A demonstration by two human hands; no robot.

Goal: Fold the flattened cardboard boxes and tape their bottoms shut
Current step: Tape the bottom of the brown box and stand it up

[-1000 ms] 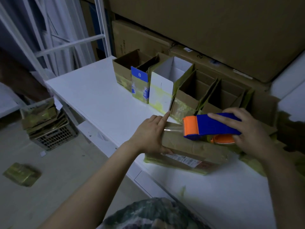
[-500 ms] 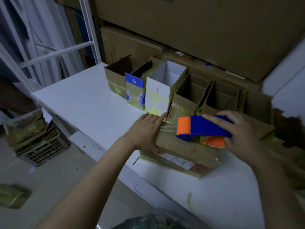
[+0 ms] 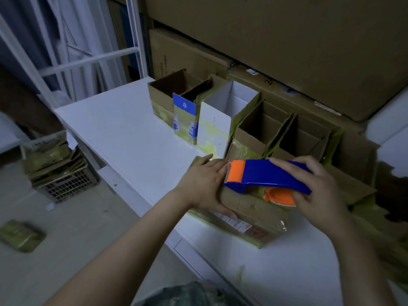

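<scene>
2 hands are engaged on 1 cardboard box (image 3: 242, 208) lying bottom-up on the white table (image 3: 123, 133). Its near end is pressed flat by the left hand (image 3: 204, 184), fingers spread open, presumably so the flaps stay closed. The blue-and-orange tape dispenser (image 3: 265, 175) is gripped from above by the right hand (image 3: 313, 184), over the seam. Behind, 5 folded boxes (image 3: 223, 120) are lined up, open tops upward.
</scene>
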